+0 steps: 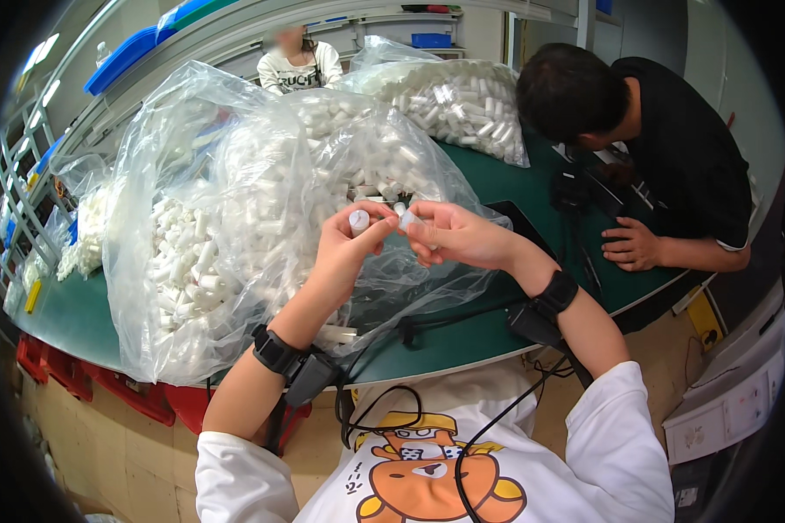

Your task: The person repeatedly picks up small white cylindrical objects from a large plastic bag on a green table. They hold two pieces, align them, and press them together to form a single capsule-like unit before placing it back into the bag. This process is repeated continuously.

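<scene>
Over the front of the table my two hands meet, fingertips nearly touching. My left hand [351, 240] is closed around a white plastic tube [358, 221], whose round end points up at me. Pinched in my right hand [453, 234] is a small translucent white piece [408, 220]; its exact kind is too small to make out. Just behind the fingers, a large see-through plastic bag [262, 187] gapes with many white tubes [187, 261] inside. A few more tubes lie loose under the bag's near edge.
Another full bag of white tubes [475, 109] stands farther back on the green table [549, 187]. At the right a person in black [680, 148] leans over the tabletop. A second person [301, 65] sits across. Black cables [462, 315] run along the near edge, with red stools [126, 388] below.
</scene>
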The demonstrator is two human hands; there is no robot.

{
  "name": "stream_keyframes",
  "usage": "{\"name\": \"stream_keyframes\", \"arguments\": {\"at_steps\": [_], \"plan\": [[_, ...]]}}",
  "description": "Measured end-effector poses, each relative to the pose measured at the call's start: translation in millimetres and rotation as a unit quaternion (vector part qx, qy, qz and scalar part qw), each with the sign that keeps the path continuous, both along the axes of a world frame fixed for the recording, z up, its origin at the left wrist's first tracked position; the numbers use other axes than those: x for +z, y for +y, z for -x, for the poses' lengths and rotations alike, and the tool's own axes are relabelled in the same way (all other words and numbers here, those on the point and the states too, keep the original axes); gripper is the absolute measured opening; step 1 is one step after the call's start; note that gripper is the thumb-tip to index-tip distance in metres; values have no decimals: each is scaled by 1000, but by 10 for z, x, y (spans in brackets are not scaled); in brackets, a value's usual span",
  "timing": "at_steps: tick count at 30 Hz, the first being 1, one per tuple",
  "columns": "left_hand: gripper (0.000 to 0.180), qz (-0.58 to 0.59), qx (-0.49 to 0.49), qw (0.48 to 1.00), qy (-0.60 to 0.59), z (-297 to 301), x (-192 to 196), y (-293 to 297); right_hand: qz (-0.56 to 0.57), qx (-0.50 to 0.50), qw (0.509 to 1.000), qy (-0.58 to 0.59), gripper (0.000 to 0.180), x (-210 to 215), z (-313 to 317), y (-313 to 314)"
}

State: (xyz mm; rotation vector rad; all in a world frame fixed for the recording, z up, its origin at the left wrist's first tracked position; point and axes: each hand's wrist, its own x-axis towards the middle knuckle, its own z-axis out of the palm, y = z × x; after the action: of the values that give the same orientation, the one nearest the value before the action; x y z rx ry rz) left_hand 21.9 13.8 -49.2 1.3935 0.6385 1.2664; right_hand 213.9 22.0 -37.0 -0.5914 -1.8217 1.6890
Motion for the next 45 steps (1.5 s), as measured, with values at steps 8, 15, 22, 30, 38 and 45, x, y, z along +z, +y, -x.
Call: {"name": "stream_keyframes", "arguments": {"at_steps": [8, 15, 22, 30, 38, 45], "plan": [[8, -23, 21, 999, 21, 9, -21, 9, -58, -10, 997, -50, 24, 38, 2, -35], [5, -17, 30, 999, 1, -17, -27, 16, -58, -15, 997, -50, 23, 25, 14, -17], [6, 0, 14, 999, -33, -29, -34, 11, 5, 15, 1000, -26, 28, 57, 24, -46], [7, -2, 4, 999, -36, -18, -43, 25, 93, 35, 993, 69, 27, 0, 14, -26], [11, 3, 37, 999, -28, -22, -19, 6, 56, 12, 997, 43, 25, -8, 4, -11], [13, 17, 45, 997, -53, 8, 0, 30, 61, 1, 997, 50, 24, 6, 3, -22]]}}
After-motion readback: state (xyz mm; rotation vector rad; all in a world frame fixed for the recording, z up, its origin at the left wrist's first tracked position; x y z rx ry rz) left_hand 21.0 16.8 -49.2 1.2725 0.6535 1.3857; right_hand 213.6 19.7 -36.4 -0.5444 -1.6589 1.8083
